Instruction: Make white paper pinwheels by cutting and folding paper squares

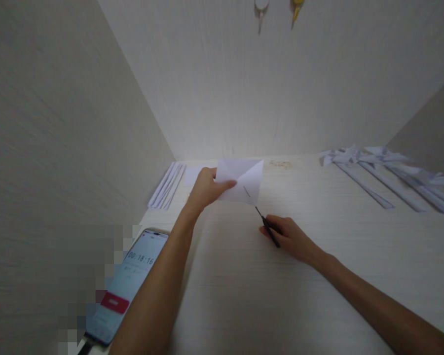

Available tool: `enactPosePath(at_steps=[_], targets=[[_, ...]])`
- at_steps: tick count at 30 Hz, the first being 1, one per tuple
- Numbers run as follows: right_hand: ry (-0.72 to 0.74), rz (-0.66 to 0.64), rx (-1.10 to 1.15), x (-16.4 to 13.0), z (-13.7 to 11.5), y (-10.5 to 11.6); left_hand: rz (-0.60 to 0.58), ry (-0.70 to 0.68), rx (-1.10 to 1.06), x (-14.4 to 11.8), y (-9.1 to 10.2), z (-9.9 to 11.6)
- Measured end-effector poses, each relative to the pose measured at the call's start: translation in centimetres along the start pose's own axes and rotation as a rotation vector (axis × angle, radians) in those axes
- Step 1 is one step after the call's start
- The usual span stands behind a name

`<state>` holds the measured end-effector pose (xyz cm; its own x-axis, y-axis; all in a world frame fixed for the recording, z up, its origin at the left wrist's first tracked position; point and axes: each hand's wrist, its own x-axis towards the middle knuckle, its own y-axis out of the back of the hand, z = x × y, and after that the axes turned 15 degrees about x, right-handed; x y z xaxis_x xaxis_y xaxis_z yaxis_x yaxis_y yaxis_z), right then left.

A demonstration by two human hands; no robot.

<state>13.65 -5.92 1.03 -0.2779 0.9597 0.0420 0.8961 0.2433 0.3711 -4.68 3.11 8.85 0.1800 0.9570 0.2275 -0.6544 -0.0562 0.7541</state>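
My left hand (209, 186) pinches a folded white sheet of paper (239, 171) by its left side, thumb on top and fingers underneath. Creases run diagonally across the sheet. A pair of black-handled scissors (269, 230) is in my right hand (286, 237), fingers closed around the handles. Its thin metal blades point up and left, and the tip overlaps the paper's lower right part. Whether the blades are cutting the paper or only lie in front of it, I cannot tell. Another white paper (193, 176) lies flat behind my left hand, partly hidden.
Rolled or folded paper strips (166, 186) lie at the left wall. Several paper sticks with cut, pointed ends (385, 170) lie at the right. A phone (129, 281) showing a timer is beside my left forearm. Two hooks (261, 7) hang on the back wall.
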Motion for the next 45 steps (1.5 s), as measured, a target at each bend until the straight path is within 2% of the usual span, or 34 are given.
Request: enactPosePath(at_steps=[4, 8, 15, 22, 30, 40, 45], targets=[[-0.016, 0.035, 0.051, 0.0, 0.2, -0.1, 0.165, 0.126, -0.182, 0.1, -0.4, -0.3], [-0.015, 0.065, 0.123, 0.0, 0.6, -0.1, 0.239, 0.19, -0.343, 0.0, -1.0, -0.1], [-0.018, 0.078, 0.173, 0.0, 0.9, -0.1, 0.137, 0.17, -0.564, 0.0, -2.0, 0.6], [-0.015, 0.078, 0.192, 0.0, 0.6, -0.1, 0.137, 0.16, -0.388, -0.4, -2.4, 0.7], [-0.009, 0.07, 0.192, 0.0, 0.9, -0.1, 0.104, 0.196, -0.525, -0.4, -2.6, 1.4], [0.0, 0.02, 0.155, -0.1, 0.4, 0.0, 0.171, 0.229, -0.502, -0.4, -2.7, 1.7], [-0.015, 0.016, 0.106, -0.1, 0.1, 0.1, 0.152, 0.229, -0.514, -0.5, -3.1, 2.0]])
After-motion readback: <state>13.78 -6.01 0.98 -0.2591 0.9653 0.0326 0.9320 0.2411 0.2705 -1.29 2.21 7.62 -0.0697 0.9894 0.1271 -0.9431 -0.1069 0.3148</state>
